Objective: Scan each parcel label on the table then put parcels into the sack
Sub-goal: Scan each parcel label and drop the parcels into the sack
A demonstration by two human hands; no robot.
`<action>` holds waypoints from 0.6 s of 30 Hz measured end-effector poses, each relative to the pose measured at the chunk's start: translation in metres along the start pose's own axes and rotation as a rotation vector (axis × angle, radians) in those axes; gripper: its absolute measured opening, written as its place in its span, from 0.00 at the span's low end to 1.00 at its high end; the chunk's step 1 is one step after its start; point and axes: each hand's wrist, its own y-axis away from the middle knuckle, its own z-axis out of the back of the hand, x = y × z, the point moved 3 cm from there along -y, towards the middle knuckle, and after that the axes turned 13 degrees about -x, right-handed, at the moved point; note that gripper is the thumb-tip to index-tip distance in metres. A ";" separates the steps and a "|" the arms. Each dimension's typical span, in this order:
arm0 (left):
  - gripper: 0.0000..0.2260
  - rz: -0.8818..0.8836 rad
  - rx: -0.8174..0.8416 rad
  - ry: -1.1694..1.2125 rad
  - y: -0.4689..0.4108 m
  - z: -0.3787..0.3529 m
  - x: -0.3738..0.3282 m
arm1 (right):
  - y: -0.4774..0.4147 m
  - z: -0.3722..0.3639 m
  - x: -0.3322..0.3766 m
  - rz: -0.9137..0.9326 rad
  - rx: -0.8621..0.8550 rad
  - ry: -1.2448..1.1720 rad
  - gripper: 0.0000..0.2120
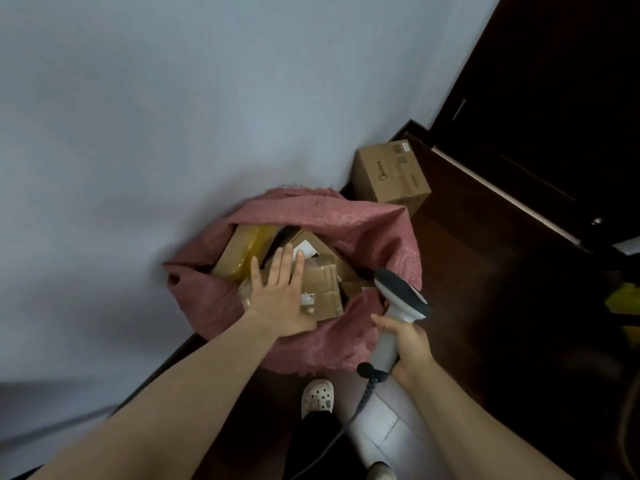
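Currently at the loading stage, as judged from the layout.

Nearest, just short of the sack (367, 233), a white clog (318, 396) stands on the floor.

At the sack's near right rim, the right hand (410, 344) has its fingers curled round the grey handle of the scanner (398, 303). The scanner's head leans over the sack's right edge.

Inside the sack's mouth, the left hand (277, 296) lies palm down on the top parcel (325, 285), fingers straight and slightly spread. It grips nothing; whether it presses or only rests cannot be told.

Deeper in the sack, beyond the top parcel, are a yellow-taped parcel (242, 252) to the left and a labelled parcel (308, 247) at mid-mouth. More cardboard shows at the right, partly hidden.

Beyond the sack, against the wall, sits a large carton (391, 174), outside the sack.

Progress: several parcels are in the sack, which looks nearly full. Whether each was scanned cannot be told. The table is out of view, so the remaining count is unknown. The carton's part in the task is unclear.
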 end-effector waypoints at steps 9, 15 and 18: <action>0.57 0.039 0.100 0.355 -0.046 0.019 0.027 | -0.004 -0.012 0.015 0.040 0.026 -0.002 0.13; 0.44 0.044 -0.038 0.303 -0.045 0.014 0.039 | -0.004 -0.023 0.014 0.027 0.042 -0.025 0.14; 0.55 -0.059 -0.093 0.105 -0.024 -0.005 0.009 | -0.003 -0.029 0.015 0.028 0.060 -0.031 0.15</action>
